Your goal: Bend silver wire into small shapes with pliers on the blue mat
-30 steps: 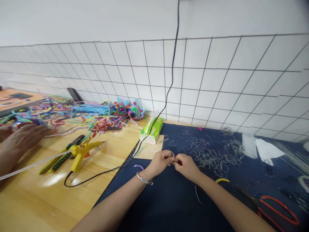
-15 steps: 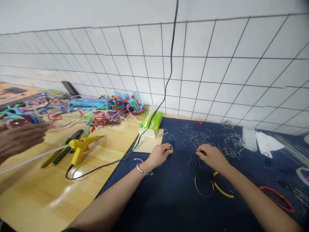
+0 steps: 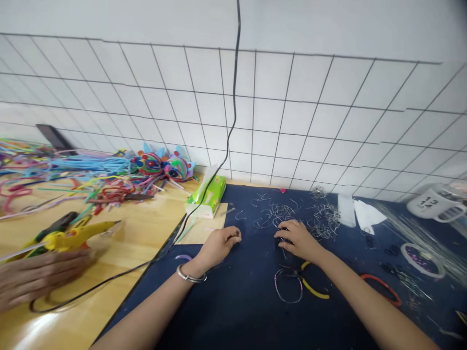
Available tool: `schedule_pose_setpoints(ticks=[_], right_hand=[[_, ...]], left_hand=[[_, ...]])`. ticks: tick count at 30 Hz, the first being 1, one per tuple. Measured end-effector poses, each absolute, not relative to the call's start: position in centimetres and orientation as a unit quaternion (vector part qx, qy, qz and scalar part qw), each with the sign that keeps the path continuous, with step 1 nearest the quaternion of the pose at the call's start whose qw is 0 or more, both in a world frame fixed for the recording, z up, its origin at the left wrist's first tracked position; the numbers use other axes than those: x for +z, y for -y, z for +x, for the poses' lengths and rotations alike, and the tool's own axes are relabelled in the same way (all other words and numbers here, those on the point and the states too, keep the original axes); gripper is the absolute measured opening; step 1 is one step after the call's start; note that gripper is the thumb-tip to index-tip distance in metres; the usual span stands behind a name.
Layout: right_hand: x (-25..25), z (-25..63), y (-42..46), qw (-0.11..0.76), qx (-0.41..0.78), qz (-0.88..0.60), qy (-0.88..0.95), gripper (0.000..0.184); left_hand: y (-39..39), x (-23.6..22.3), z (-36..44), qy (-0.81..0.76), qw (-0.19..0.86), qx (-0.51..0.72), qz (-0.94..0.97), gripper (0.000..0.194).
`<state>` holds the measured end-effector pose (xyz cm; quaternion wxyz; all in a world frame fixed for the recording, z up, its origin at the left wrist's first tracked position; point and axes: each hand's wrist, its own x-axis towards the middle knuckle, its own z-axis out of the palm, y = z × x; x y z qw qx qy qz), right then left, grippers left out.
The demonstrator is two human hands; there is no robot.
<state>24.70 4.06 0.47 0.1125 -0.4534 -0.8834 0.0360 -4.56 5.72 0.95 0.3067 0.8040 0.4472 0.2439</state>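
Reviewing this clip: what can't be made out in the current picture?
All in the head view:
- Left hand: curled fingers hide whether it pinches anything.
- Right hand: its fingers hide whether it grips any wire pieces.
- Red handle: partly hidden by the right forearm.
- Co-worker's hand: cut off by the left edge.
- Wire count: too fine and tangled.

- A silver bangle (image 3: pixel 188 278) is circling the left wrist (image 3: pixel 192 269) — rounded, shiny, looking doubled on one side.
- The left hand (image 3: pixel 217 248) and right hand (image 3: pixel 301 239) are showing bare.
- Both forearms (image 3: pixel 156 306) are showing bare — slim, tapering towards the wrists.
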Motion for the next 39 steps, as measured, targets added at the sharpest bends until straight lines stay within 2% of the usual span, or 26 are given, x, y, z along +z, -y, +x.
schedule_pose_setpoints(ticks=[3,16,22,30,33,39], right_hand=[[0.1,25.5,-4.9,0.112,0.020,-0.452,0.885,0.017],[2.1,28.2,-9.4,0.095,0.002,-0.521,0.848,0.030],[3.4,21.8,-10.1,0.102,0.023,-0.460,0.882,0.028],[0.8,11.1,-13.4,0.092,0.017,-0.373,0.923,0.028],[0.2,11.8,-13.4,0.075,-0.003,-0.391,0.917,0.017],[0.4,18.9,-12.1,0.045,-0.035,-0.462,0.885,0.014]], left_hand=[[-5.9,0.9,-4.5,-0.448,0.316,0.234,0.803,0.014],[-5.9,1.2,-4.5,-0.443,0.315,0.222,0.810,0.015],[-6.0,1.2,-4.4,-0.448,0.309,0.220,0.809,0.015],[-5.9,1.0,-4.5,-0.456,0.301,0.233,0.805,0.014],[-5.9,1.1,-4.5,-0.457,0.307,0.227,0.803,0.015],[-6.0,1.2,-4.4,-0.452,0.329,0.215,0.801,0.016]])
